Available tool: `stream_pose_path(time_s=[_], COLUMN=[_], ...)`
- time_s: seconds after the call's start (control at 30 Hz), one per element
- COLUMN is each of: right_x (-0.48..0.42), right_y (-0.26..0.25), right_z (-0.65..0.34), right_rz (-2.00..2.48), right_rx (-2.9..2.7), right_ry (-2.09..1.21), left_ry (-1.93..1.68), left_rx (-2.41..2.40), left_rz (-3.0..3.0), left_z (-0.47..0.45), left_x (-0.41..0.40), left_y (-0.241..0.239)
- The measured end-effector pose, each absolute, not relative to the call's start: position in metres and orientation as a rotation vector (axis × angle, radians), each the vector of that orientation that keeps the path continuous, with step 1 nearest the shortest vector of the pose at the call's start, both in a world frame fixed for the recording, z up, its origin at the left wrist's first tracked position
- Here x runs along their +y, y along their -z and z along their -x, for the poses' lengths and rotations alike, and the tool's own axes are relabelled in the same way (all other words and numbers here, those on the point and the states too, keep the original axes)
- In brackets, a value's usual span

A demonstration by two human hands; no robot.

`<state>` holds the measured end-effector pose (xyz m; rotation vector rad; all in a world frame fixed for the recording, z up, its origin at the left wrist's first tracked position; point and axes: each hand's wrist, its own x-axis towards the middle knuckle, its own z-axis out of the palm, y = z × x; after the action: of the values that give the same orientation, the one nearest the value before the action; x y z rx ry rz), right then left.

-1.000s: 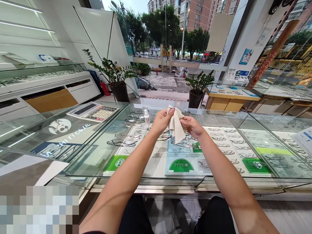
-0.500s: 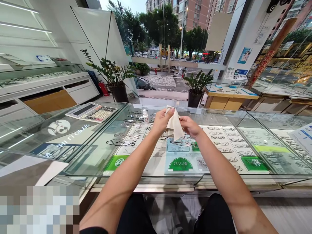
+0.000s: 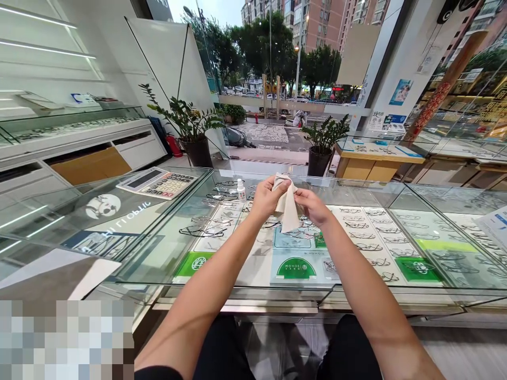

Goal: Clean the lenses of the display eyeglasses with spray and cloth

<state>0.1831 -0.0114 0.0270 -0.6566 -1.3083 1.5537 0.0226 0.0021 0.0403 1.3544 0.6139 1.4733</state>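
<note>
A pale beige cleaning cloth (image 3: 291, 215) hangs in folds above the glass counter, between my two hands. My left hand (image 3: 268, 201) is closed on its upper part, thumb pressed over the folds. At the cloth's right edge, my right hand (image 3: 313, 206) is closed in a pinch. Whether anything is wrapped inside the cloth is hidden. Just left of my left hand, a small white bottle (image 3: 241, 191) stands upright on the counter. Below my hands, eyeglass frames (image 3: 366, 247) lie in rows in the display case.
The glass display counter (image 3: 253, 287) spans the space before me. A large calculator (image 3: 156, 183) lies on its left part, with a paper sheet (image 3: 59, 272) nearer. Potted plants (image 3: 198, 150) stand beyond it. Another paper (image 3: 494, 224) lies at the right.
The view has shifted slightly, so everything sits a little further right. The cloth's folds have turned between my hands, and both hands still hold it.
</note>
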Motion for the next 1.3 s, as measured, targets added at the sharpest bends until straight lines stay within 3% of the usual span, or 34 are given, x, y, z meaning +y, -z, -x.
stream_pose_path(time_s=[0.13,0.37,0.6,0.83,1.13,1.3], right_x=[-0.009,-0.007,-0.015,-0.01,-0.003,-0.008], right_y=[-0.019,-0.022,-0.017,-0.032,-0.044,-0.047], right_z=[-0.182,-0.194,-0.177,-0.202,-0.235,-0.234], right_rz=[0.647,0.623,0.668,0.615,0.529,0.501], right_rx=[-1.275,-1.179,-1.297,-1.307,-1.129,-1.115], right_ry=[-1.577,-1.566,-1.572,-1.296,-1.195,-1.263], left_ry=[-1.559,-1.272,-1.504,-1.631,-1.324,-1.35], left_rx=[0.686,0.539,0.711,0.728,0.671,0.713], left_rz=[-1.326,-1.373,-1.354,-1.251,-1.402,-1.548], left_z=[-0.023,-0.02,-0.024,-0.019,-0.019,-0.018], left_x=[0.007,0.003,0.0,0.013,0.003,0.0], left_y=[-0.035,-0.039,-0.037,-0.037,-0.037,-0.035])
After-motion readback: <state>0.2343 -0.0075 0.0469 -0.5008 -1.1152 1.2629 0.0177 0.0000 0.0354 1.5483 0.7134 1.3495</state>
